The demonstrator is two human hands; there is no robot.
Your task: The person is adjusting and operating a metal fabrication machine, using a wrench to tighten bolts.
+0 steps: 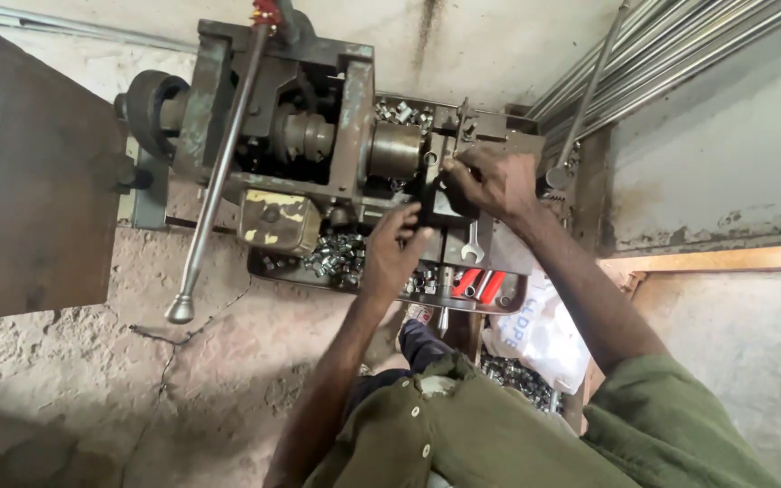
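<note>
A single camera, worn on the person's head, looks steeply down past the olive-green shirt front (463, 434) and along both forearms. It sits close, within arm's reach of the work. The fingers (409, 220) fall just right of the picture's middle; beyond them lies the grimy grey metal bench machine (318, 136), and below and left of them the rough concrete floor (219, 361).

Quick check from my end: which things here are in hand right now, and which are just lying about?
In hand:
- left hand and right hand, both on the dark block on the machine

Lying about:
- spanner
- red-handled tool
- small metal parts in the tray
- long lever
- white bag
</note>
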